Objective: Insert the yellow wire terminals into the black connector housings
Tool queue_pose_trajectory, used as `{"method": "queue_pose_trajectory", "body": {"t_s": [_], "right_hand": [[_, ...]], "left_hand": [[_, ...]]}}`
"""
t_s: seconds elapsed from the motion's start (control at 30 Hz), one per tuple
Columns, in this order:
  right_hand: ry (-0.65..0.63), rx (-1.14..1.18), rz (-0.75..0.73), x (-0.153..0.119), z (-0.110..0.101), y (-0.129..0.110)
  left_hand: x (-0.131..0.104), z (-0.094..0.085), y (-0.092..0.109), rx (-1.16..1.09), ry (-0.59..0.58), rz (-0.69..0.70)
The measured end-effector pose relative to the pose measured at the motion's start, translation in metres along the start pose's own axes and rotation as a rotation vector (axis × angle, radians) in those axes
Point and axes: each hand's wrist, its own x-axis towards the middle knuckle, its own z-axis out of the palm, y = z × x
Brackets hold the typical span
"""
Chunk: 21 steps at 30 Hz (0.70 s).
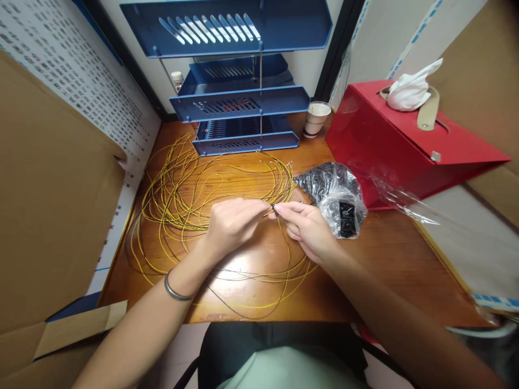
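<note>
My left hand (233, 222) and my right hand (306, 227) meet over the table, fingertips pinched together. Between them is a small black part (275, 209), mostly covered by the fingers; it looks like a connector housing, but its exact kind is too small to tell. A thin wire (288, 254) hangs from this spot and curves down toward the table's front. Loose loops of yellow and black wires (170, 205) spread behind and left of my hands. Their small metal-looking ends (284, 162) lie beyond my fingers. Beside my right hand rests a clear plastic bag (338, 189) of black pieces.
A blue tiered tray rack (243, 102) stands at the back of the wooden table (389, 270). Right of it are a paper cup (316, 120) and a red box (389, 140) with tissue on top. Cardboard (52, 178) borders the left side.
</note>
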Motion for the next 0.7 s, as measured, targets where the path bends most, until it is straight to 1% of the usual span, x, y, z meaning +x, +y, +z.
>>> {"method": "queue_pose_trajectory", "body": {"t_s": [0.07, 0.13, 0.2, 0.27, 0.37, 0.47, 0.53, 0.6, 0.7], "right_hand": [[-0.012, -0.015, 0.003, 0.000, -0.001, 0.000], [-0.003, -0.010, -0.001, 0.001, -0.003, -0.003], [0.043, 0.014, -0.032, 0.003, -0.006, -0.008], [0.114, 0.034, -0.094, 0.005, -0.011, -0.016], [0.232, 0.032, -0.220, 0.008, -0.019, -0.031], [0.321, -0.034, -0.326, 0.005, -0.026, -0.044], [0.361, -0.122, -0.380, 0.001, -0.030, -0.050], [0.401, -0.212, -0.417, -0.004, -0.035, -0.052], [0.435, -0.344, -0.389, -0.010, -0.044, -0.047]], "left_hand": [[0.000, 0.000, 0.000, 0.002, -0.003, -0.004], [0.001, 0.000, 0.001, -0.008, -0.011, -0.046], [0.003, -0.001, 0.003, -0.035, -0.025, -0.135], [0.006, -0.001, 0.007, -0.089, -0.079, -0.247], [0.013, -0.001, 0.016, -0.209, -0.261, -0.384], [0.019, 0.001, 0.030, -0.293, -0.449, -0.454], [0.023, 0.001, 0.040, -0.329, -0.563, -0.460], [0.025, -0.002, 0.048, -0.417, -0.715, -0.448], [0.028, -0.010, 0.057, -0.549, -0.943, -0.389]]}}
